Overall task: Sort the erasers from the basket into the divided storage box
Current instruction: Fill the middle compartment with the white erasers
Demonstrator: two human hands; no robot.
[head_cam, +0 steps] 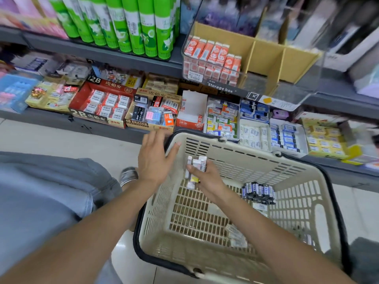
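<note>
A beige plastic basket (307,212) with a black rim sits on the floor in front of me. Inside it, my right hand (207,177) grips a bunch of white erasers (200,161) near the far left corner. My left hand (153,158) hovers open over the basket's left rim, fingers spread. A cluster of dark blue erasers (258,192) lies on the basket floor at the right, and a few white ones (236,236) lie nearer me. The divided storage box (266,56) stands on the upper shelf; its left compartment holds orange-and-white erasers (213,58).
The lower shelf carries several open display cartons of erasers (102,103). Green glue sticks (127,23) line the upper shelf at left. My knee in grey fabric (41,191) is at the left, a shoe (128,176) beside the basket.
</note>
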